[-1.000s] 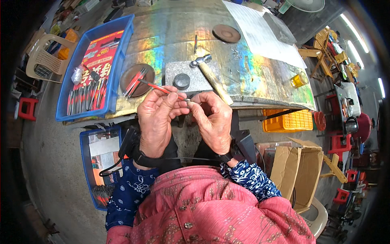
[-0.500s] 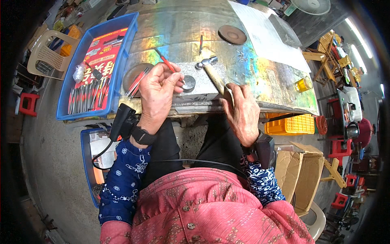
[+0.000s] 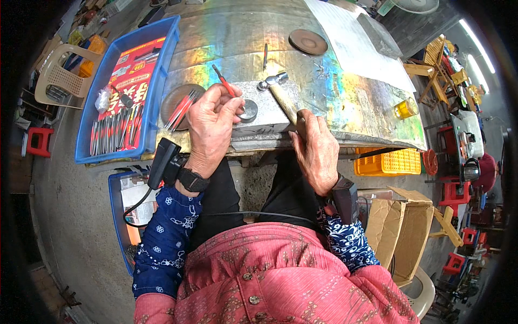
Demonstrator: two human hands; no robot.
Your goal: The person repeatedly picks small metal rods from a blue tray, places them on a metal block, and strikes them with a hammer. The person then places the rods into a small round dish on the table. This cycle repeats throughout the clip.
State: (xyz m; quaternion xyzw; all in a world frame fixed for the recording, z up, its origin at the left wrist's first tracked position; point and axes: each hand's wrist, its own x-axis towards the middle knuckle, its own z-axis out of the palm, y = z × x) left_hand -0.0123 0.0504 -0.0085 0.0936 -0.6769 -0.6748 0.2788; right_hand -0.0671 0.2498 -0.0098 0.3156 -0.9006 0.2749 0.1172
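My left hand (image 3: 211,121) pinches a slim red tool with a dark end (image 3: 223,81), held at a slant over the left side of a pale stone block (image 3: 263,97). Its exact kind is unclear. Close to those fingertips, a small round dark metal piece (image 3: 248,110) rests on the block. The fingers of my right hand (image 3: 317,151) are closed on the handle end of a hammer (image 3: 283,101), whose metal head lies on the block. Beside my left hand, several similar red-and-silver tools (image 3: 181,110) lean over a round brown dish (image 3: 171,102).
A blue tray (image 3: 81,135) on the left holds red printed card and several slim tools. Farther back are another thin tool (image 3: 265,56), a brown disc (image 3: 308,41) and white sheets (image 3: 345,40). A yellow jar (image 3: 406,108) stands near the table's right edge; a cardboard box (image 3: 396,232) is below.
The red tool has tilted slightly in my left fingers. My right hand has shifted a little left on the hammer handle, and the hammer still lies on the block.
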